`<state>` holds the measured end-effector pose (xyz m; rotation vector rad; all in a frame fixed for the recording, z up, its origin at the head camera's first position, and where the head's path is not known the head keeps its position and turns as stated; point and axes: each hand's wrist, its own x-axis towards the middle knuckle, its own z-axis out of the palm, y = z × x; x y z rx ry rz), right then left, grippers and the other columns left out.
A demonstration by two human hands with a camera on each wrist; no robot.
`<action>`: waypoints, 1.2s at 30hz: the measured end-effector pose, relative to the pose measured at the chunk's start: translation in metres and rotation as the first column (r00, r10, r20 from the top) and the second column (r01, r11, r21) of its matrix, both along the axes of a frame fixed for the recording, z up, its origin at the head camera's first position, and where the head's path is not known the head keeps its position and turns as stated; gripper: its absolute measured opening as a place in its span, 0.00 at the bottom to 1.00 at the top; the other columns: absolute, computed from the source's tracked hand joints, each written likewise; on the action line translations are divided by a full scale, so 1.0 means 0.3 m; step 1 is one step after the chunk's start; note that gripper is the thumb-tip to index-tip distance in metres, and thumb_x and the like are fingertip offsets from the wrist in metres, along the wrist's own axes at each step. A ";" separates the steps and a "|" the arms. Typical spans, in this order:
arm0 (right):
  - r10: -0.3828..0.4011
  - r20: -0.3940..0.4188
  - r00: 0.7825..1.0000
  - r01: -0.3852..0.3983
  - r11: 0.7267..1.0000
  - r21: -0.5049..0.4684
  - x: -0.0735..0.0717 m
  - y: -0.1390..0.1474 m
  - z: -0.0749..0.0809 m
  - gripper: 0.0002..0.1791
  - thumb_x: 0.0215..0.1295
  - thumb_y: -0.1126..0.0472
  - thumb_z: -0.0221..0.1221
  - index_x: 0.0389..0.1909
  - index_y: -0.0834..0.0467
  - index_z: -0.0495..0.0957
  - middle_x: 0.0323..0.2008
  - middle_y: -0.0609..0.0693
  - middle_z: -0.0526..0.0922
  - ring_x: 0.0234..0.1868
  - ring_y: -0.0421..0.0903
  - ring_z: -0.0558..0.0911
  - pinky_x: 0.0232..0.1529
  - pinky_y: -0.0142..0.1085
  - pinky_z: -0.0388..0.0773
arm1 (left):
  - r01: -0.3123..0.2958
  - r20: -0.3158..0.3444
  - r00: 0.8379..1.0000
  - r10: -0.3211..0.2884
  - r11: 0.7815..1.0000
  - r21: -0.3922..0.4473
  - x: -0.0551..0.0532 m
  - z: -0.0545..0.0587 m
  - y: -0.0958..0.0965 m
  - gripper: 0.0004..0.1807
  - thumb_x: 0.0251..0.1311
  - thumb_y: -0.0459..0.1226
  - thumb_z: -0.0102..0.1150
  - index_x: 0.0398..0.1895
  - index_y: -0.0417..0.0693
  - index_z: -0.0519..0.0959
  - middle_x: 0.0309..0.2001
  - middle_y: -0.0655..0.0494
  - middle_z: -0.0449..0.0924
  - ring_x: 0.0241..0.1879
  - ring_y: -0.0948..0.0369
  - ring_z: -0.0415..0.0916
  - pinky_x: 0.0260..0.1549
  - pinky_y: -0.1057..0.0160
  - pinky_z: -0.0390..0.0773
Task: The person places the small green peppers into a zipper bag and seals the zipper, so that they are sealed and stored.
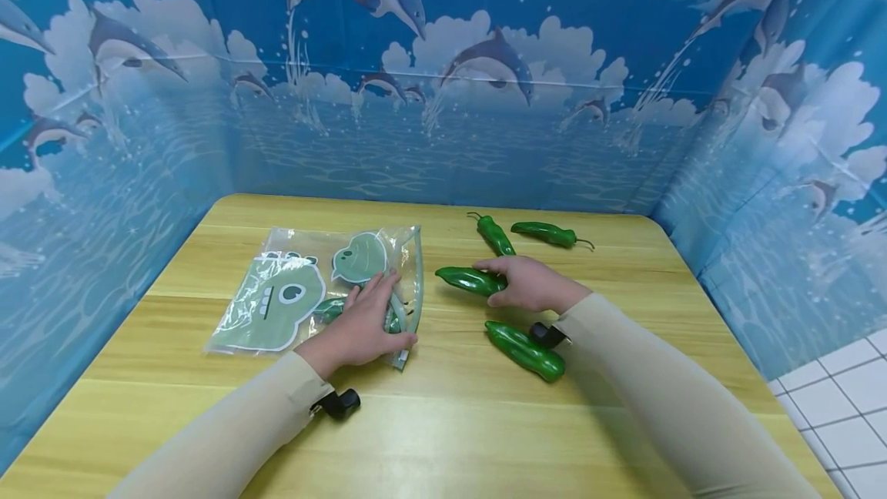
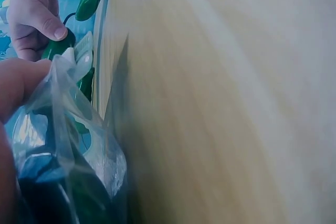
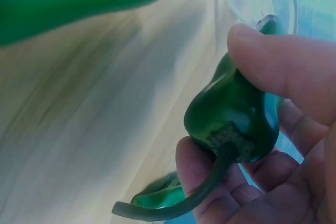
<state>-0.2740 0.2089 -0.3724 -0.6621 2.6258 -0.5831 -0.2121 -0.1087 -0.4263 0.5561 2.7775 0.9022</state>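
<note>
My left hand (image 1: 363, 326) lies over the open end of a clear zip bag (image 1: 239, 322) printed with green cartoon figures. In the left wrist view, its fingertip is right at the raised plastic edge (image 2: 63, 72). Green shows through the plastic from a chili pepper (image 1: 329, 309) inside, partly hidden by the hand. Right of the bag's mouth, my right hand (image 1: 533, 283) grips a glossy green chili pepper (image 1: 466, 279) between thumb and fingers. The right wrist view shows that pepper's curved stem (image 3: 210, 182) pointing back from the hand, its tip toward the bag.
Two stemmed chili peppers, one upright in view (image 1: 493, 234) and one sideways (image 1: 546, 233), lie behind the right hand. Another pepper (image 1: 524, 351) lies under the right wrist. Dolphin-print curtains (image 1: 443, 137) stand around the wooden table (image 1: 430, 437).
</note>
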 end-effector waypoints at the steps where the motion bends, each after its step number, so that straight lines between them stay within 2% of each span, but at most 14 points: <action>1: 0.002 -0.001 1.000 -0.002 1.000 -0.008 0.001 -0.003 0.001 0.39 0.71 0.58 0.67 0.81 0.52 0.65 0.77 0.59 0.70 0.76 0.61 0.71 0.71 0.59 0.72 | -0.001 0.001 1.000 0.001 1.000 0.002 0.001 0.001 -0.001 0.62 0.59 0.58 0.72 0.86 0.46 0.46 0.86 0.49 0.46 0.87 0.49 0.34 0.81 0.35 0.31; 10: 0.004 -0.018 1.000 -0.005 0.998 -0.055 -0.001 -0.025 -0.001 0.39 0.71 0.57 0.67 0.80 0.50 0.65 0.77 0.57 0.70 0.77 0.59 0.70 0.71 0.57 0.73 | -0.004 0.002 1.000 0.004 1.000 0.001 0.005 0.007 -0.006 0.61 0.60 0.57 0.72 0.86 0.46 0.47 0.86 0.48 0.47 0.87 0.49 0.35 0.82 0.36 0.32; 19: 0.039 -0.041 0.998 -0.041 0.998 -0.044 0.002 -0.075 -0.001 0.38 0.72 0.57 0.67 0.80 0.51 0.66 0.76 0.56 0.72 0.76 0.57 0.71 0.72 0.56 0.72 | -0.017 -0.002 1.000 0.017 0.998 0.066 0.009 0.006 -0.018 0.61 0.59 0.55 0.73 0.86 0.48 0.47 0.86 0.48 0.47 0.86 0.46 0.39 0.82 0.38 0.33; 21: 0.043 -0.031 0.999 -0.045 0.998 -0.045 0.006 -0.088 0.004 0.38 0.72 0.57 0.67 0.80 0.51 0.66 0.77 0.55 0.71 0.77 0.57 0.70 0.73 0.56 0.71 | -0.029 -0.005 1.000 0.030 0.996 0.086 0.011 0.004 -0.022 0.61 0.58 0.55 0.74 0.86 0.49 0.47 0.86 0.47 0.48 0.85 0.43 0.41 0.82 0.37 0.38; 23: 0.049 -0.031 0.998 -0.051 0.998 -0.043 0.010 -0.101 0.008 0.38 0.72 0.57 0.67 0.80 0.52 0.66 0.77 0.55 0.71 0.77 0.58 0.70 0.73 0.56 0.71 | -0.046 -0.005 0.999 0.047 0.993 0.108 0.012 0.003 -0.025 0.61 0.57 0.55 0.75 0.86 0.51 0.48 0.86 0.48 0.50 0.84 0.40 0.46 0.80 0.35 0.49; 27: 0.060 -0.030 0.998 -0.061 0.997 -0.044 0.011 -0.130 0.006 0.38 0.71 0.57 0.67 0.80 0.52 0.66 0.76 0.55 0.73 0.74 0.56 0.74 0.69 0.54 0.75 | -0.073 0.011 0.997 0.072 0.985 0.154 0.015 0.002 -0.032 0.60 0.56 0.54 0.76 0.86 0.53 0.49 0.85 0.50 0.53 0.81 0.36 0.50 0.72 0.30 0.63; 31: 0.076 -0.028 0.997 -0.077 0.996 -0.043 0.008 -0.160 -0.006 0.37 0.71 0.58 0.67 0.79 0.52 0.67 0.74 0.54 0.75 0.70 0.54 0.77 0.64 0.51 0.78 | -0.084 0.034 0.996 0.079 0.979 0.184 0.016 -0.003 -0.039 0.61 0.56 0.54 0.76 0.86 0.57 0.48 0.84 0.50 0.54 0.81 0.35 0.51 0.70 0.29 0.65; 36: 0.055 -0.034 0.998 -0.056 0.998 -0.027 0.008 -0.190 -0.013 0.37 0.71 0.57 0.68 0.79 0.52 0.68 0.72 0.53 0.77 0.68 0.52 0.79 0.63 0.50 0.79 | -0.073 0.027 0.997 0.069 0.972 0.222 0.008 -0.004 -0.045 0.60 0.56 0.52 0.76 0.86 0.58 0.47 0.83 0.49 0.55 0.78 0.38 0.59 0.69 0.32 0.69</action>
